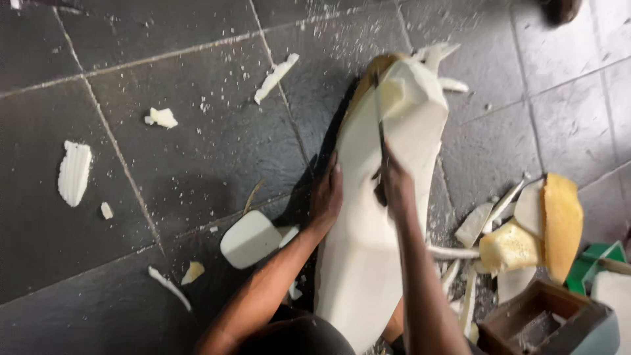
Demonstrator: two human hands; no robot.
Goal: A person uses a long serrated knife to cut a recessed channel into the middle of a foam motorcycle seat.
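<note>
A long, pale cream block [368, 217] with a yellowish-brown skin at its far end lies on the dark tiled floor, running away from me. My left hand [327, 194] rests on its left edge, fingers pressed against the side. My right hand [394, 181] grips the handle of a knife [380, 125] whose dark blade stands in a cut near the block's far end. A thick wedge [411, 92] is partly split off to the right of the blade.
Cut-off pale pieces lie scattered: a rounded slab [250, 238], a ridged piece [73, 172] at the left, slivers and yellow-skinned chunks [549, 227] at the right. A brown wooden box [539, 319] and a green object [595, 260] sit at the lower right.
</note>
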